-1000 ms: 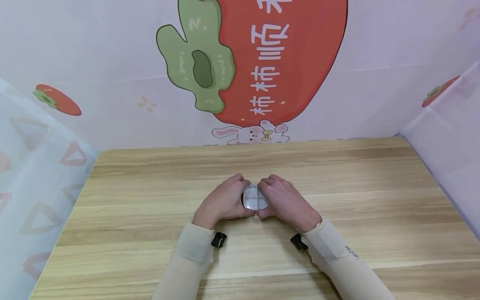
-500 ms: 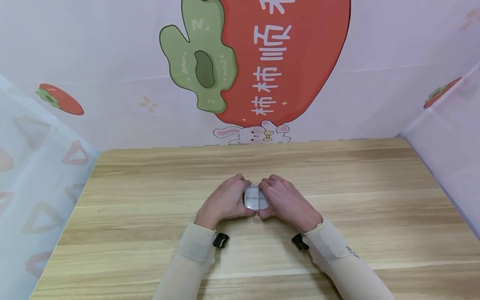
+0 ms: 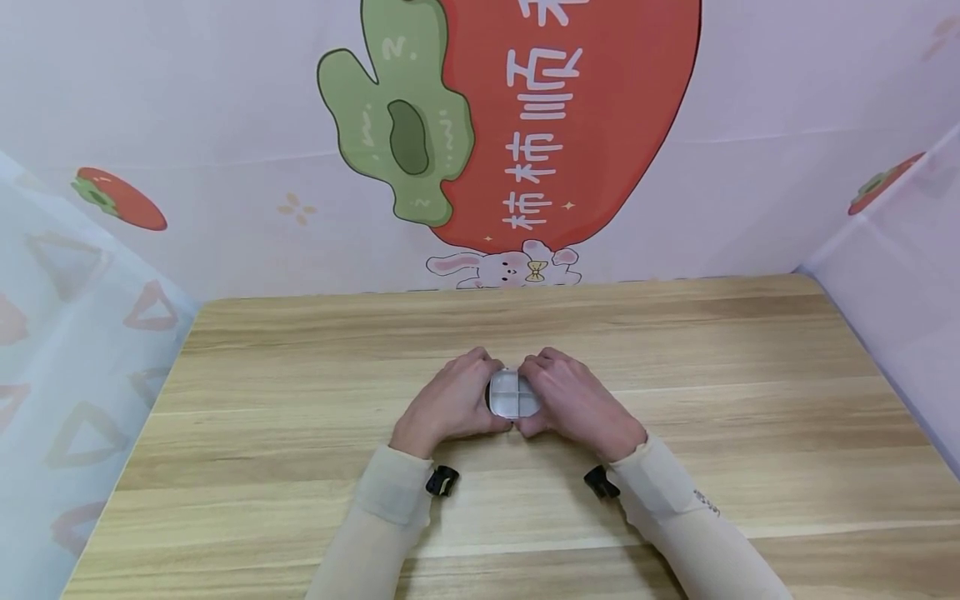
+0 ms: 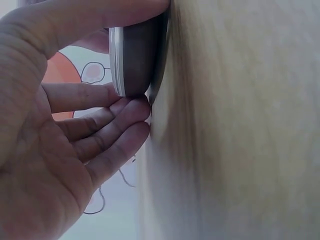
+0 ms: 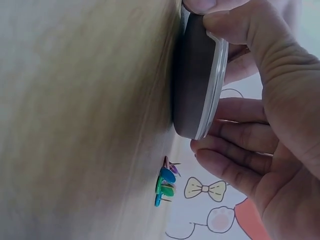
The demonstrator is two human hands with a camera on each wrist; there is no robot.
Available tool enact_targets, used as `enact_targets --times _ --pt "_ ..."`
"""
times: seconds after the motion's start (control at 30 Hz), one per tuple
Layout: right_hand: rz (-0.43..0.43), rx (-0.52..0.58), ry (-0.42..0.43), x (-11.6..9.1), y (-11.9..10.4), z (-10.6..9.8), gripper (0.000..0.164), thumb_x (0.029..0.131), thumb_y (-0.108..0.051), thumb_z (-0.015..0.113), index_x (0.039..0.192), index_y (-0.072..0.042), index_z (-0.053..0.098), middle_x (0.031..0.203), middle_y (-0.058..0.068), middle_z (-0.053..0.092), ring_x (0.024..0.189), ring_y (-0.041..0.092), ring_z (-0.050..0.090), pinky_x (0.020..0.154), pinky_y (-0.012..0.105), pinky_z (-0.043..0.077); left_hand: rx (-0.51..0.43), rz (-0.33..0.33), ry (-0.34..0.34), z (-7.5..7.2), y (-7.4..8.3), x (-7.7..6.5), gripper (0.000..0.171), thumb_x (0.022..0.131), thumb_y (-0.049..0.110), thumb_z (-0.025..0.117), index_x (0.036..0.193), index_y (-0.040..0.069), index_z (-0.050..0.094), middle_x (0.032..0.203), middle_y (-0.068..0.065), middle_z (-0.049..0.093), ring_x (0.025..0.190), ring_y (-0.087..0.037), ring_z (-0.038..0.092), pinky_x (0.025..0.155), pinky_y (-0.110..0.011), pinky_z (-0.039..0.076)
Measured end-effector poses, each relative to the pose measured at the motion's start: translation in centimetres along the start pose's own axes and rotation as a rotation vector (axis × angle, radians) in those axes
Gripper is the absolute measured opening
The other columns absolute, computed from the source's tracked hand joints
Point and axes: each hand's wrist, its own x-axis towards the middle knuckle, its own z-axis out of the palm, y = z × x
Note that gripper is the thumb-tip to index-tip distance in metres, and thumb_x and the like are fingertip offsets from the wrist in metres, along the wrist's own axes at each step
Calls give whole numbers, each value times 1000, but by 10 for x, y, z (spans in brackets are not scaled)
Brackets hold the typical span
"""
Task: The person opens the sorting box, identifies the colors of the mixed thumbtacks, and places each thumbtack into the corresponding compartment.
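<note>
A small compartment box with rounded corners lies between my hands on the table; a cross of dividers shows through its top. From the side, the box has a dark grey body and a clear lid layer. My left hand grips its left end, with the thumb on the near side and fingers at the far side. At the right end, my right hand holds it the same way, thumb near the lid edge. The fingers cover part of the box's right half in the head view.
Several flat-headed coloured tacks, blue, green and purple, lie on the table beyond the box in the right wrist view; the head view does not show them. The wood-grain table is bounded by a printed cloth at the back and sides.
</note>
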Motion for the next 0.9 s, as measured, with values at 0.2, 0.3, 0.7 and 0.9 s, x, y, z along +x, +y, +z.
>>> enact_targets --times 0.2,0.3,0.7,0.9 --pt "87 125 4 0 3 -2 55 62 -46 77 104 -13 63 92 -6 58 83 9 47 69 23 42 -158 -17 -21 -1 -5 0 65 62 44 79 113 10 57 103 6 49 89 -11 48 77 -24 41" --pt "91 185 24 -1 5 -6 55 61 -46 78 103 -13 64 95 -5 58 85 10 49 71 24 43 -246 -10 -17 -7 -8 -2 70 62 45 80 117 11 54 105 7 49 93 -11 49 79 -25 41" --pt "94 358 82 -3 10 -21 51 64 -43 78 103 -13 62 95 -7 58 81 16 56 66 23 45 -533 79 7 -13 -13 0 74 71 42 75 132 11 45 123 5 51 109 -10 51 95 -29 36" --pt "140 458 52 -4 13 -27 59 63 -48 77 107 -13 61 94 -7 58 83 18 56 66 25 46 -708 114 -8 -14 -14 1 76 72 35 76 134 5 43 128 1 50 115 -13 50 96 -28 35"
